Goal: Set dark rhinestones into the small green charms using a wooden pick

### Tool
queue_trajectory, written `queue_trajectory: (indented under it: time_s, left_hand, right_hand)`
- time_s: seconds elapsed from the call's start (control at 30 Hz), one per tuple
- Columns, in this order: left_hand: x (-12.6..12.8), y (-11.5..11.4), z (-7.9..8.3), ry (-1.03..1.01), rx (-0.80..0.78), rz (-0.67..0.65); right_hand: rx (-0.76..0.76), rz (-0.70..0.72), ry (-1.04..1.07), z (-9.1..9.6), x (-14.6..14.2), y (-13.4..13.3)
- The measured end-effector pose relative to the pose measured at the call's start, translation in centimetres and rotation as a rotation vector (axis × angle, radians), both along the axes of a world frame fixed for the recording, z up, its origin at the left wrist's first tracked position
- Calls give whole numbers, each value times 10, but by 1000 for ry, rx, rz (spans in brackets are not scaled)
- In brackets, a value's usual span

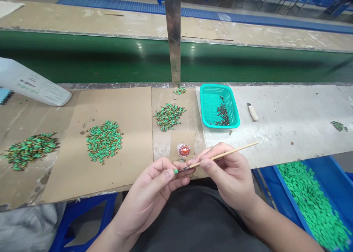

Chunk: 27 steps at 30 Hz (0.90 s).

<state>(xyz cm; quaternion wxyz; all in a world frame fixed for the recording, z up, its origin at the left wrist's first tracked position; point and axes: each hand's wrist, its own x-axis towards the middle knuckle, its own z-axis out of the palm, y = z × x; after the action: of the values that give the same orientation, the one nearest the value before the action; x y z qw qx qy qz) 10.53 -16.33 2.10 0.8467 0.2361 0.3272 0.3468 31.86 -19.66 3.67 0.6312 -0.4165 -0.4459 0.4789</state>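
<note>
Left hand (149,197): closed in a pinch, thumb and fingers gripping a small green piece (175,171). Right hand (228,174): clenched on a thin bamboo stick (230,153), its dark tip touching or just beside the green piece, too small to tell which. Both hands are held together over the near edge of the tabletop (289,134), with a round red-and-white label (184,150) just beyond the fingers on brown cardboard sheets (129,108). On the cardboard, from left to right: four heaps of green-and-gold pieces (104,141), the largest two at left, the smallest against a metal upright post (173,35). Right of these, a turquoise plastic basket (213,86) holding dark pieces (222,114). Further right on the tabletop, a utility knife with a wrapped handle (253,112) and a small green heap (339,126). At lower right, below the tabletop edge, a blue tray (289,197) filled with green discs (311,204). Behind everything, a green conveyor belt (82,60) runs across the view
</note>
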Motion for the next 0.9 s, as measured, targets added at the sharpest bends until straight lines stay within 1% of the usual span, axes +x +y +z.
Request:
queue_trajectory:
  time_s: [0.33,0.63,0.77,0.9]
  left_hand:
    - [1,0,4,16,5,5]
    - [-2,-1,1,12,-3,-4]
    - [-1,0,2,27,14,-1]
    - [1,0,4,56,35,27]
  right_hand:
    - [4,20,-99,1,1,-4]
    - [3,6,-94,4,1,-3]
    - [30,1,-129,5,1,-4]
    - [54,24,-145,6,2,-3]
